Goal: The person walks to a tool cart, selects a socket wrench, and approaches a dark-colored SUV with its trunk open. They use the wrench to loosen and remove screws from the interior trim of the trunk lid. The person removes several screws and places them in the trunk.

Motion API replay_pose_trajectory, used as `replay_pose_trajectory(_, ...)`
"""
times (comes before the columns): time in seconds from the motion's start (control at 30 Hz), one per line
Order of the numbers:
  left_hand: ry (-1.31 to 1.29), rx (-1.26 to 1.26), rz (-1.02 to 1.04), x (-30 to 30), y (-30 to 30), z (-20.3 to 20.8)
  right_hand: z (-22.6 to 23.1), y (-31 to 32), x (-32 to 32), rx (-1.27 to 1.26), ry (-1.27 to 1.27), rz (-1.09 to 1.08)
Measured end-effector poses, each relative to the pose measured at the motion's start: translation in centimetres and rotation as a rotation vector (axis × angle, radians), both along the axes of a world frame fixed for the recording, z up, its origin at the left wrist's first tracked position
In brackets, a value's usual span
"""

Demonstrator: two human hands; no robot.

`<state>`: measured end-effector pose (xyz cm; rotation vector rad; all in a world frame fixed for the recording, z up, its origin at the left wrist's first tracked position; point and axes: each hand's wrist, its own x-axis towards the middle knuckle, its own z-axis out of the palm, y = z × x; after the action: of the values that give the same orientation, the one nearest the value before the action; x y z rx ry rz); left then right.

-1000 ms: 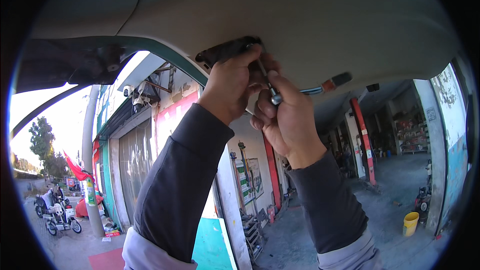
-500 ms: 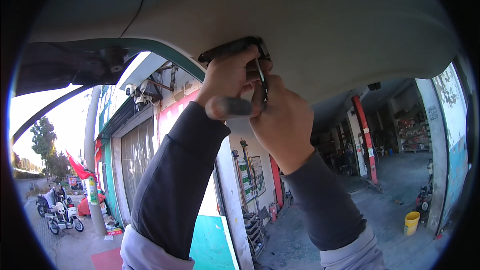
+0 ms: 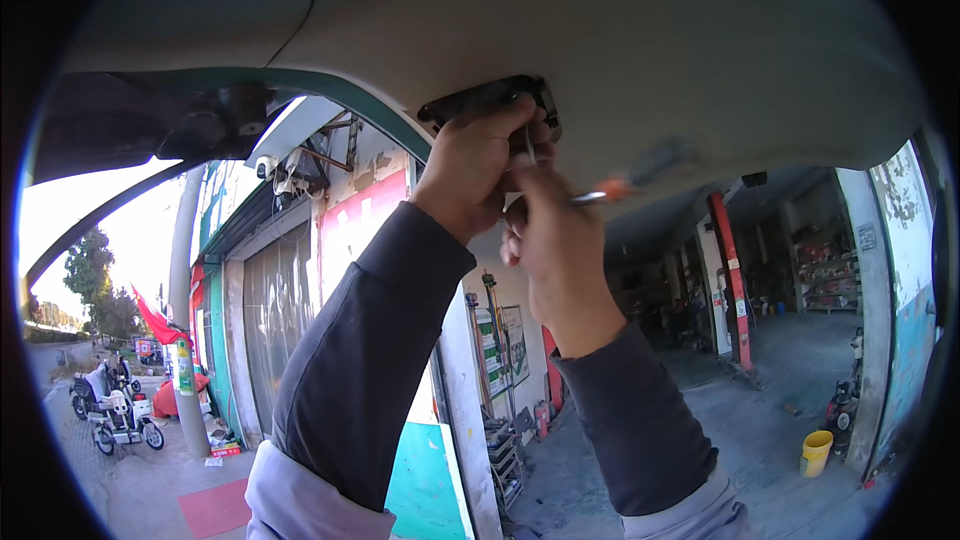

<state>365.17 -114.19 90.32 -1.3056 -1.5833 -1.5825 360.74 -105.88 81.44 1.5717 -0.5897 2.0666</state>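
Observation:
Overhead, a dark rectangular fitting sits in a grey-beige trim panel. My left hand is raised against it, thumb and fingers closed about the upper shaft of a screwdriver. The thin metal shaft runs upright between my hands. The screwdriver's orange-and-dark handle sticks out sideways to the right, smeared by motion, so the shaft appears bent. Just below, my right hand is closed on the screwdriver near the bend. The tip is hidden behind the left fingers and the fitting.
A dark panel edge crosses the upper left. Beyond are a shopfront with a roller shutter, a pole and a parked white scooter. On the right a garage bay holds a red lift post and a yellow bucket.
The screwdriver's handle has swung from the left side of my right hand to the right. The right hand has turned with it, while the left stays at the fitting.

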Motion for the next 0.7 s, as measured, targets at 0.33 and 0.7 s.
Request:
replay_pose_trajectory(0.33, 0.074, 0.005, 0.032, -0.5, 0.0, 0.0, 0.5, 0.7, -1.0, -0.497, 0.184, -1.561)
replay_pose_trajectory(0.7, 0.043, 0.118, 0.273, -3.4, -3.4, -5.5, -2.4, -1.9, -4.7, 0.069, -0.091, 0.0)
